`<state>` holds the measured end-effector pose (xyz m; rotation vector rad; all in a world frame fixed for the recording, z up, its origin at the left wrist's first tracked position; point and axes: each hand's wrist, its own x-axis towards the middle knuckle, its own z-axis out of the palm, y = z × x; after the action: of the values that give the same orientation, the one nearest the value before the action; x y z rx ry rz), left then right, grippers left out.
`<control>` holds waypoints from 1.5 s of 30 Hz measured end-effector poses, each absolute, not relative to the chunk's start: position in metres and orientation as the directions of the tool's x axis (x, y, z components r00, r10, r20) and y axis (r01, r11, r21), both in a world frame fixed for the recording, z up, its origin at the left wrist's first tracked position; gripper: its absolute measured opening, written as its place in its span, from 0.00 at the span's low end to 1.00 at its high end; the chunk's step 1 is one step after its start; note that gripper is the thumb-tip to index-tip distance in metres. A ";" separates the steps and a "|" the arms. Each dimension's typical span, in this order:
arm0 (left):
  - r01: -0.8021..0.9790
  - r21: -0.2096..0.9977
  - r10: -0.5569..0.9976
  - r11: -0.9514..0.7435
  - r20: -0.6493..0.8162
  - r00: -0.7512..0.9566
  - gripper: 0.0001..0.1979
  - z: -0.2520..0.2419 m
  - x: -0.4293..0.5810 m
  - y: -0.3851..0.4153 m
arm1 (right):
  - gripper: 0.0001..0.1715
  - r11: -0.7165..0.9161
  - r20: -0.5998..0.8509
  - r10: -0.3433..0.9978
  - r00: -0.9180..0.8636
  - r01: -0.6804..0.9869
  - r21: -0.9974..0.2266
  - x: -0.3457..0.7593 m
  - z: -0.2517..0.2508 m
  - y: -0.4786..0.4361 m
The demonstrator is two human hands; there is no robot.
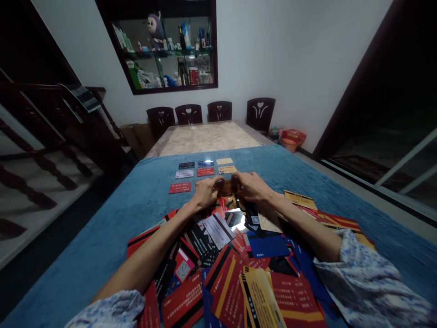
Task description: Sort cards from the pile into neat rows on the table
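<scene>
My left hand (206,191) and my right hand (251,186) are close together above the far edge of a heap of cards. Between their fingertips is a tilted brownish-gold card (226,187), its ends covered by my fingers. Beyond the hands, cards lie in short rows: black (186,166), dark blue (205,164), two yellowish ones (224,161), lilac (184,174) and red (205,171). Another red card (180,187) lies left of my left hand. Under my forearms the heap holds a lilac card (217,230), a blue card (267,245), a striped yellow card (262,298) and several red ones.
A blue cloth (146,182) covers the near part of the table; its far end shows a marble-like top (205,136). Several dark chairs (220,111) stand behind it. A red-lined bin (292,139) is at the back right, a wooden railing (34,114) at the left.
</scene>
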<state>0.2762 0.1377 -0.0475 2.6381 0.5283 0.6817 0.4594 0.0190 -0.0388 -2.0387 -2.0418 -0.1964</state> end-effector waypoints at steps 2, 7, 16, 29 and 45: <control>0.257 0.451 0.448 -0.855 0.390 0.804 0.22 -0.048 0.277 0.139 | 0.29 0.014 0.273 0.962 0.010 0.996 -0.087 0.460 -0.040 0.020; 0.258 0.439 0.446 -0.861 0.403 0.799 0.22 -0.048 0.276 0.141 | 0.26 0.032 0.290 0.957 -0.018 0.999 -0.044 0.458 -0.039 0.019; 0.274 0.344 0.397 -0.898 0.365 0.842 0.19 -0.033 0.270 0.149 | 0.25 0.069 0.389 0.917 -0.086 0.996 0.055 0.460 -0.036 0.017; 0.334 0.254 0.398 -0.907 0.267 0.878 0.27 -0.019 0.255 0.165 | 0.30 0.144 0.336 0.932 -0.138 0.990 0.005 0.464 -0.030 0.041; 0.536 0.113 0.548 -0.837 0.175 0.818 0.17 -0.023 0.239 0.189 | 0.27 0.172 0.270 0.951 -0.149 0.983 -0.066 0.444 -0.041 0.094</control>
<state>0.2388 0.1889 -0.0233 2.9397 0.8774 0.3105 0.4443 0.0944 -0.0410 -1.8650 -2.2003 -0.1828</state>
